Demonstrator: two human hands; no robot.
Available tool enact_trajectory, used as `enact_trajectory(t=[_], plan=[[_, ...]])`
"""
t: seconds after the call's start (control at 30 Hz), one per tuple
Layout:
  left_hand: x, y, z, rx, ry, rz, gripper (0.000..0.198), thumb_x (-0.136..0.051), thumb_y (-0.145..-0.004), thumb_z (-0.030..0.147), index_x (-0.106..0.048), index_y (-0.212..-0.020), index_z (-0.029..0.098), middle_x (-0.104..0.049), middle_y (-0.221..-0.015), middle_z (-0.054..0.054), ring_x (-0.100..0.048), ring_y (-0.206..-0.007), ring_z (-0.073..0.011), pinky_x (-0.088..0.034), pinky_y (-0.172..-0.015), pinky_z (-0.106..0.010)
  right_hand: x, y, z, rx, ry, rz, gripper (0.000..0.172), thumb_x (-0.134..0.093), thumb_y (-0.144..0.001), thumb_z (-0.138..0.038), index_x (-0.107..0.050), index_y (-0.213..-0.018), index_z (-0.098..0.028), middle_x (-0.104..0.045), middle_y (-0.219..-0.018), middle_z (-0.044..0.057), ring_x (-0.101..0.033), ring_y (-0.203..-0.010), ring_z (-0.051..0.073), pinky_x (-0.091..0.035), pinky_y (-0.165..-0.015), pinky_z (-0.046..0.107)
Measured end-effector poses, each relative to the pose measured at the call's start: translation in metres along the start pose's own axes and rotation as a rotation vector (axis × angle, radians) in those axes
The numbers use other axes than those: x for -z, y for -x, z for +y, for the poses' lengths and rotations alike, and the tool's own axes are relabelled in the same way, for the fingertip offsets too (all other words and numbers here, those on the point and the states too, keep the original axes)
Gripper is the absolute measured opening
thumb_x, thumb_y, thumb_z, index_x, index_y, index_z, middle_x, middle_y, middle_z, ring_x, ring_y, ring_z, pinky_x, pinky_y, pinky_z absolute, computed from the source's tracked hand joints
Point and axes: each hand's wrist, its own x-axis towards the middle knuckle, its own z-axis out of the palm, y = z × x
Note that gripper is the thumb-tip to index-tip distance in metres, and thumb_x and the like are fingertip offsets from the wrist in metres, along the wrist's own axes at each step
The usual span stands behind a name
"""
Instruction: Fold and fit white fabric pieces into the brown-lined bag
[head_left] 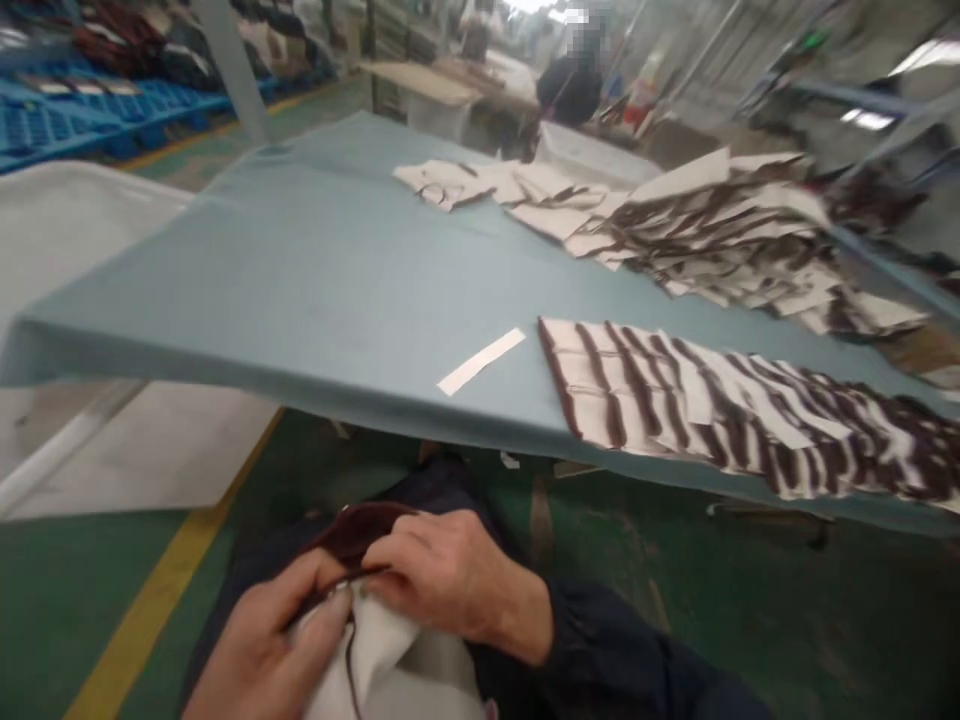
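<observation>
Both my hands are down in my lap, below the table's near edge. My left hand (274,645) pinches a white fabric piece (382,655) with a dark brown trim (356,530). My right hand (450,575) has its fingers closed on the same piece, right at the brown edge. The two hands touch each other over the cloth. A dark sleeve covers my right forearm.
A grey-blue table (300,280) spreads ahead, with a white paper strip (481,361), a row of overlapping white-and-brown fabric pieces (720,400) at right and a larger heap (720,240) behind. A person stands at the far end. Blue crates lie at far left.
</observation>
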Motion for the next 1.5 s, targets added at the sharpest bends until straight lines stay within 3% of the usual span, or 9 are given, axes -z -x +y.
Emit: enact_trajectory(t=[0.2, 0.47, 0.6, 0.77, 0.93, 1.13, 1.27, 1.4, 1.5], plan=[[-0.003, -0.004, 0.01, 0.005, 0.0, -0.007, 0.047, -0.06, -0.112, 0.048, -0.06, -0.071, 0.024, -0.054, -0.064, 0.004, -0.047, -0.057, -0.016, -0.039, -0.055, -0.026, 0.003, -0.004, 0.0, 0.042, -0.009, 0.116, 0.029, -0.061, -0.125, -0.032, -0.076, -0.101, -0.023, -0.078, -0.084, 0.001, -0.072, -0.075, 0.017, -0.052, -0.068, 0.03], [0.004, -0.015, 0.023, 0.036, 0.069, -0.047, 0.037, -0.063, -0.1, 0.046, -0.065, -0.07, 0.024, -0.058, -0.061, 0.003, -0.05, -0.054, -0.016, -0.038, -0.048, -0.025, 0.006, -0.017, 0.003, 0.118, 0.076, -0.03, 0.034, -0.061, -0.12, -0.016, -0.07, -0.087, -0.023, -0.074, -0.077, -0.001, -0.066, -0.074, 0.019, -0.049, -0.07, 0.034], [0.007, -0.014, 0.023, 0.044, 0.111, -0.064, 0.037, -0.065, -0.097, 0.046, -0.063, -0.067, 0.024, -0.056, -0.059, 0.003, -0.048, -0.052, -0.0157, -0.037, -0.048, -0.025, 0.003, -0.017, 0.0, 0.123, 0.083, -0.021, 0.031, -0.063, -0.112, -0.012, -0.069, -0.084, -0.023, -0.074, -0.073, 0.0, -0.067, -0.073, 0.019, -0.049, -0.07, 0.034], [0.007, -0.008, 0.015, 0.048, 0.168, -0.036, 0.045, -0.065, -0.098, 0.047, -0.053, -0.062, 0.025, -0.046, -0.054, 0.005, -0.041, -0.049, -0.0134, -0.032, -0.047, -0.025, 0.0, -0.02, -0.007, 0.06, -0.049, -0.054, 0.021, -0.066, -0.106, -0.014, -0.075, -0.09, -0.024, -0.083, -0.08, 0.001, -0.072, -0.075, 0.019, -0.053, -0.073, 0.033], [0.011, 0.002, 0.012, 0.062, 0.28, -0.01, 0.046, -0.066, -0.1, 0.051, -0.058, -0.064, 0.023, -0.05, -0.054, 0.004, -0.042, -0.047, -0.0128, -0.03, -0.045, -0.024, 0.012, -0.03, -0.012, 0.026, -0.166, -0.068, 0.022, -0.062, -0.107, -0.015, -0.08, -0.099, -0.024, -0.083, -0.079, -0.001, -0.072, -0.07, 0.017, -0.052, -0.068, 0.029], [0.019, 0.011, 0.018, 0.076, 0.371, -0.092, 0.047, -0.069, -0.106, 0.057, -0.066, -0.074, 0.023, -0.051, -0.061, 0.005, -0.042, -0.05, -0.0131, -0.034, -0.045, -0.024, 0.029, -0.035, -0.015, 0.069, -0.255, -0.112, 0.018, -0.061, -0.118, -0.02, -0.079, -0.12, -0.021, -0.09, -0.104, 0.004, -0.083, -0.092, 0.017, -0.065, -0.085, 0.028], [0.019, 0.017, 0.01, 0.045, 0.338, -0.072, 0.051, -0.064, -0.112, 0.061, -0.07, -0.08, 0.022, -0.059, -0.067, 0.002, -0.048, -0.057, -0.0156, -0.038, -0.049, -0.025, 0.033, -0.037, -0.02, 0.152, -0.244, -0.011, 0.015, -0.067, -0.116, -0.013, -0.078, -0.121, -0.022, -0.092, -0.114, 0.005, -0.086, -0.105, 0.017, -0.068, -0.101, 0.031], [0.018, 0.02, 0.001, 0.045, 0.366, -0.086, 0.053, -0.06, -0.118, 0.06, -0.075, -0.086, 0.021, -0.07, -0.077, -0.002, -0.06, -0.068, -0.0182, -0.05, -0.061, -0.026, 0.039, -0.042, -0.026, 0.21, -0.157, 0.035, 0.011, -0.073, -0.117, -0.016, -0.078, -0.109, -0.022, -0.092, -0.108, 0.003, -0.084, -0.1, 0.018, -0.069, -0.097, 0.033], [0.02, 0.021, 0.005, 0.047, 0.409, -0.125, 0.047, -0.065, -0.115, 0.057, -0.079, -0.09, 0.021, -0.07, -0.075, 0.0, -0.061, -0.064, -0.0173, -0.048, -0.056, -0.024, 0.045, -0.045, -0.03, 0.218, -0.101, 0.039, 0.02, -0.07, -0.12, -0.018, -0.079, -0.102, -0.021, -0.092, -0.103, 0.002, -0.08, -0.094, 0.018, -0.067, -0.09, 0.033]])
